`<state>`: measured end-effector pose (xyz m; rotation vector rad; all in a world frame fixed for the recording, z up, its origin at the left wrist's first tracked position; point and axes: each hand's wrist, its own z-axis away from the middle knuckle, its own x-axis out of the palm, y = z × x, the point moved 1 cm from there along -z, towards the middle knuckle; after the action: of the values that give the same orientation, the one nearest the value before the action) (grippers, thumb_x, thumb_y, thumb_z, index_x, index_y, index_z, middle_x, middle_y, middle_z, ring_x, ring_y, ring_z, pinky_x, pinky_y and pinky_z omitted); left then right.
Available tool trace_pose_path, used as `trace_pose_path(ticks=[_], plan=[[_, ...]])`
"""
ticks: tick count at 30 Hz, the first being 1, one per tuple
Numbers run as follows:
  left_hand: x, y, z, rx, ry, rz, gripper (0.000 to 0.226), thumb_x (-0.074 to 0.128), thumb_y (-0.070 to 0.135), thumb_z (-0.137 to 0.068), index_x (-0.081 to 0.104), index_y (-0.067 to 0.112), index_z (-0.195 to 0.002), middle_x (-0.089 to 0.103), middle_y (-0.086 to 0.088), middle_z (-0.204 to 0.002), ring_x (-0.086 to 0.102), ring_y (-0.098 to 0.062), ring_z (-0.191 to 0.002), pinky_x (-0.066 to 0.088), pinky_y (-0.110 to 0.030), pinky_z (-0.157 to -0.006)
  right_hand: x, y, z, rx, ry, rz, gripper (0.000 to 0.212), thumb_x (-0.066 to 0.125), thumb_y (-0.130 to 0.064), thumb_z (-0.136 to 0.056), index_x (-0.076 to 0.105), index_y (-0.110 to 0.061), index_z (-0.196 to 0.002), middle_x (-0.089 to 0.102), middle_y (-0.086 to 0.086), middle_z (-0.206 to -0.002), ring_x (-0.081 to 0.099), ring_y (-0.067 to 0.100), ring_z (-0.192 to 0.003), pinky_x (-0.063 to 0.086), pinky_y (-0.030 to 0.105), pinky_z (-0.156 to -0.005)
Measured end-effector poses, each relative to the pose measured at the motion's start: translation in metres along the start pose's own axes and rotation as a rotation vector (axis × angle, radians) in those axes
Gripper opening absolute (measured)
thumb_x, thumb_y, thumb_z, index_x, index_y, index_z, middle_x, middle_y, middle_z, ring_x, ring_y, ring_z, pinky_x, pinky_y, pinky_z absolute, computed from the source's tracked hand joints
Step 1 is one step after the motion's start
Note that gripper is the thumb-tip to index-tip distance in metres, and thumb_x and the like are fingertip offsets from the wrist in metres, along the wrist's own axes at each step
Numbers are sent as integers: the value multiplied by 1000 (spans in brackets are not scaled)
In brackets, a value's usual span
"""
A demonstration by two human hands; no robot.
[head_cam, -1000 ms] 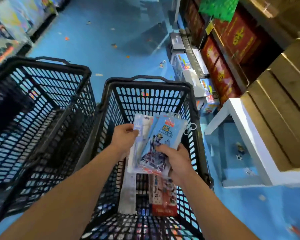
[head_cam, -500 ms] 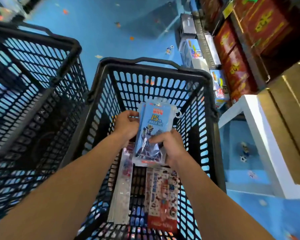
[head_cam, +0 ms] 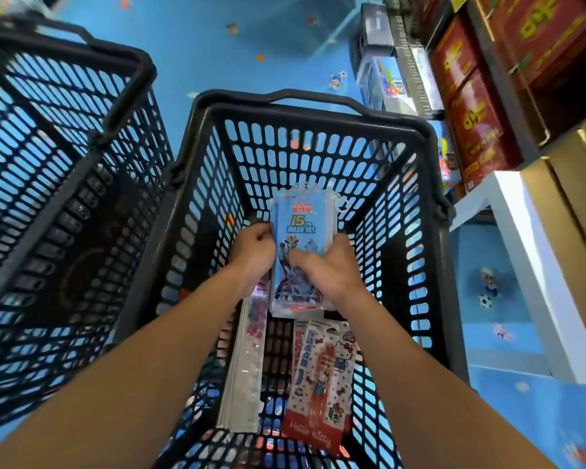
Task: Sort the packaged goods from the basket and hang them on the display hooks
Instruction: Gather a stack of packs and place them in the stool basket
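Glossy blue film over flat card: a stack of ruler set packs (head_cam: 300,252), held upright inside the black mesh basket (head_cam: 318,113), above its bottom and towards the far wall. Left hand (head_cam: 256,252) curled round the stack's left edge; right hand (head_cam: 329,269) clamped on the right edge, thumb across the printed face.

Probably light, thin and fairly stiff as a stack, yet slick pack on pack; expect sliding and fanning under a loose pinch. Grip across both long edges, or pinch at the top header; avoid bending the contents. Hang holes too small to confirm.

On the basket bottom: a red-and-white character pack (head_cam: 322,380), flat, with shiny crinkled film. Just left of it, a pile of clear sleeves (head_cam: 247,367), long, narrow and floppy by the look.

Basket walls rigid and slotted. Second black basket (head_cam: 129,59) just beside, to the left. Blue floor (head_cam: 217,45) beneath; red cartons (head_cam: 477,137) on shelving at right. Display hooks not in view.
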<state>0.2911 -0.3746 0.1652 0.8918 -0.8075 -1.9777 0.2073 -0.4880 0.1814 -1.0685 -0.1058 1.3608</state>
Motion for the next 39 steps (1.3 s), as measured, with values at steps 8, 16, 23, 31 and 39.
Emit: trace_pose_path(ticks=[8, 16, 23, 31, 39], plan=[[6, 6, 18, -128, -96, 78, 53, 26, 50, -110, 70, 21, -113, 75, -6, -103, 72, -23, -93, 60, -43, -90, -5, -1, -4, -5, -127, -201, 75, 79, -45, -44, 67, -16, -113, 78, -3, -95, 76, 18, -81, 65, 45, -71], [13, -3, 6, -178, -237, 221, 70, 40, 80, -76, 70, 38, -123, 76, 4, -117, 72, -22, -111, 53, -50, -102, -3, 0, 6, -27, -143, -314, 76, 73, -40, -64, 39, -28, -131, 70, -4, -110, 72, 18, -97, 61, 46, -85], [16, 2, 17, -111, -242, 178, 70, 35, 71, -84, 60, 33, -138, 74, 4, -122, 69, -20, -114, 52, -50, -104, -4, 9, 7, 8, -224, -482, 60, 73, -20, -76, 54, -20, -132, 75, 3, -112, 76, 20, -95, 64, 42, -81], [14, 7, 26, -36, -216, 156, 66, 46, 68, -79, 61, 33, -132, 73, 5, -121, 69, -18, -112, 54, -49, -101, 0, 9, 13, -46, -188, -565, 51, 70, -3, -85, 52, -22, -129, 74, 5, -111, 75, 20, -97, 64, 42, -80], [4, -7, 15, -92, -168, 207, 46, 46, 49, -84, 64, 31, -123, 76, -1, -113, 73, -26, -105, 57, -56, -95, 12, 0, 13, -56, -180, -446, 49, 70, -23, -69, 49, -28, -113, 61, 12, -120, 71, 26, -99, 65, 46, -76]])
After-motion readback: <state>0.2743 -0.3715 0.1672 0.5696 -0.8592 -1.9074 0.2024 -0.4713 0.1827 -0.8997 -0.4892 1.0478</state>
